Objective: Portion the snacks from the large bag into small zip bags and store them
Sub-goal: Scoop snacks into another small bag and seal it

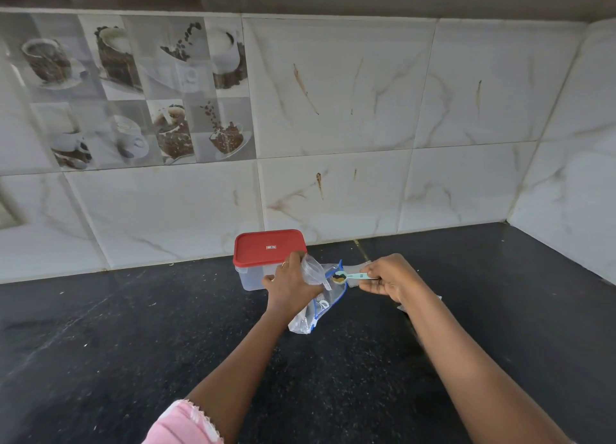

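My left hand (289, 281) grips the mouth of a small clear zip bag (313, 273), holding it open. Below it lies a clear plastic bag with blue edging (308, 317) on the black counter. My right hand (388, 278) pinches the handle of a light-blue spoon (353, 276). The spoon's bowl carries a small brown heap of snack and sits just right of the zip bag's mouth. A grey flat packet (358, 266) shows partly behind the spoon and my right hand.
A clear plastic box with a red lid (268, 246) stands shut against the tiled wall, just behind my left hand. The black counter (133, 327) stretches left and right. Tiled walls close off the back and the right corner.
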Action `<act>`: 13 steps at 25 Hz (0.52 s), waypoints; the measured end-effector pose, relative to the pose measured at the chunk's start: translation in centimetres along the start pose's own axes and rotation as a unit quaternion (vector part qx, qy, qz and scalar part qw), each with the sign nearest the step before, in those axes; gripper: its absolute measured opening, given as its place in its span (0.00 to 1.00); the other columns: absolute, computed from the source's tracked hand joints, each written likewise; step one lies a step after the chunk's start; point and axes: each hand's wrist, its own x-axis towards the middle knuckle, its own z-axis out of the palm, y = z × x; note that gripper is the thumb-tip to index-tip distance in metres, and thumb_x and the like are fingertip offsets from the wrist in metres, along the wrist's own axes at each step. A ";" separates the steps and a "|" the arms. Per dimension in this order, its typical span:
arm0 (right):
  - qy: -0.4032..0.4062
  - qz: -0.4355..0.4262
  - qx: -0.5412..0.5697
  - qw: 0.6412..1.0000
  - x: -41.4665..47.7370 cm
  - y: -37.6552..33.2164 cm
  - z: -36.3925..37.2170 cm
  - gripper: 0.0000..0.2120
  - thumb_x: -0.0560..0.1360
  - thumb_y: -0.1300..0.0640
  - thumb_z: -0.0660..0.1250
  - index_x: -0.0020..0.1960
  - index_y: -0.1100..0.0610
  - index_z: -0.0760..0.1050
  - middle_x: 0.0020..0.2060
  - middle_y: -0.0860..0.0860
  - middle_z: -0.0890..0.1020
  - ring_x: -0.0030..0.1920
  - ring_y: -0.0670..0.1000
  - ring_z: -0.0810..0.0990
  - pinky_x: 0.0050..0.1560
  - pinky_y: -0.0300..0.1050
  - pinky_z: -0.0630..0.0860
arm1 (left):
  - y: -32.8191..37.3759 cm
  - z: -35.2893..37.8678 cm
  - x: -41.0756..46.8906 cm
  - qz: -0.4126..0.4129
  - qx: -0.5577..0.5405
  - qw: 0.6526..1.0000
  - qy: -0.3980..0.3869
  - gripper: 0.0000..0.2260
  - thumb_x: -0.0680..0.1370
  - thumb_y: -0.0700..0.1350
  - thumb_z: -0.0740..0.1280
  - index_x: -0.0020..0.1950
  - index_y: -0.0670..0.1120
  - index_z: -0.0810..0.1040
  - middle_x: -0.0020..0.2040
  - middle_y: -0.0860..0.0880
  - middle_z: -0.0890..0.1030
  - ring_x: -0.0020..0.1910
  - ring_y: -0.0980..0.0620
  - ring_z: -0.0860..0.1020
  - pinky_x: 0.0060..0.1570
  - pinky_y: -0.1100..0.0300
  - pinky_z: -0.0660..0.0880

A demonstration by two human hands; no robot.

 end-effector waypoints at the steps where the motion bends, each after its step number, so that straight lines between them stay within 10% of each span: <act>1: -0.003 -0.010 0.006 1.000 -0.3 -0.3 0.0 0.09 0.77 0.73 0.55 0.47 0.71 0.74 0.40 0.62 0.78 0.36 0.55 0.79 0.26 0.40 0.79 | 0.0 0.1 0.1 -0.004 0.006 1.000 -0.008 0.28 0.69 0.55 0.72 0.63 0.51 0.64 0.58 0.53 0.76 0.59 0.49 0.74 0.62 0.45 0.64; 8: 0.015 -0.147 -0.082 0.986 -1.6 -1.2 3.1 0.12 0.76 0.71 0.55 0.51 0.69 0.77 0.34 0.58 0.79 0.31 0.51 0.80 0.34 0.38 0.81 | 0.0 0.6 0.3 -0.011 0.010 1.000 -0.025 0.29 0.68 0.57 0.71 0.64 0.51 0.63 0.57 0.52 0.77 0.60 0.48 0.73 0.63 0.44 0.62; 13: 0.017 -0.342 -0.324 0.882 -2.7 0.0 4.4 0.16 0.76 0.68 0.57 0.54 0.61 0.81 0.47 0.57 0.84 0.47 0.53 0.82 0.51 0.41 0.78 | -0.4 0.6 0.6 -0.020 -0.010 1.000 -0.012 0.28 0.68 0.58 0.70 0.61 0.51 0.64 0.51 0.52 0.77 0.55 0.48 0.75 0.61 0.43 0.62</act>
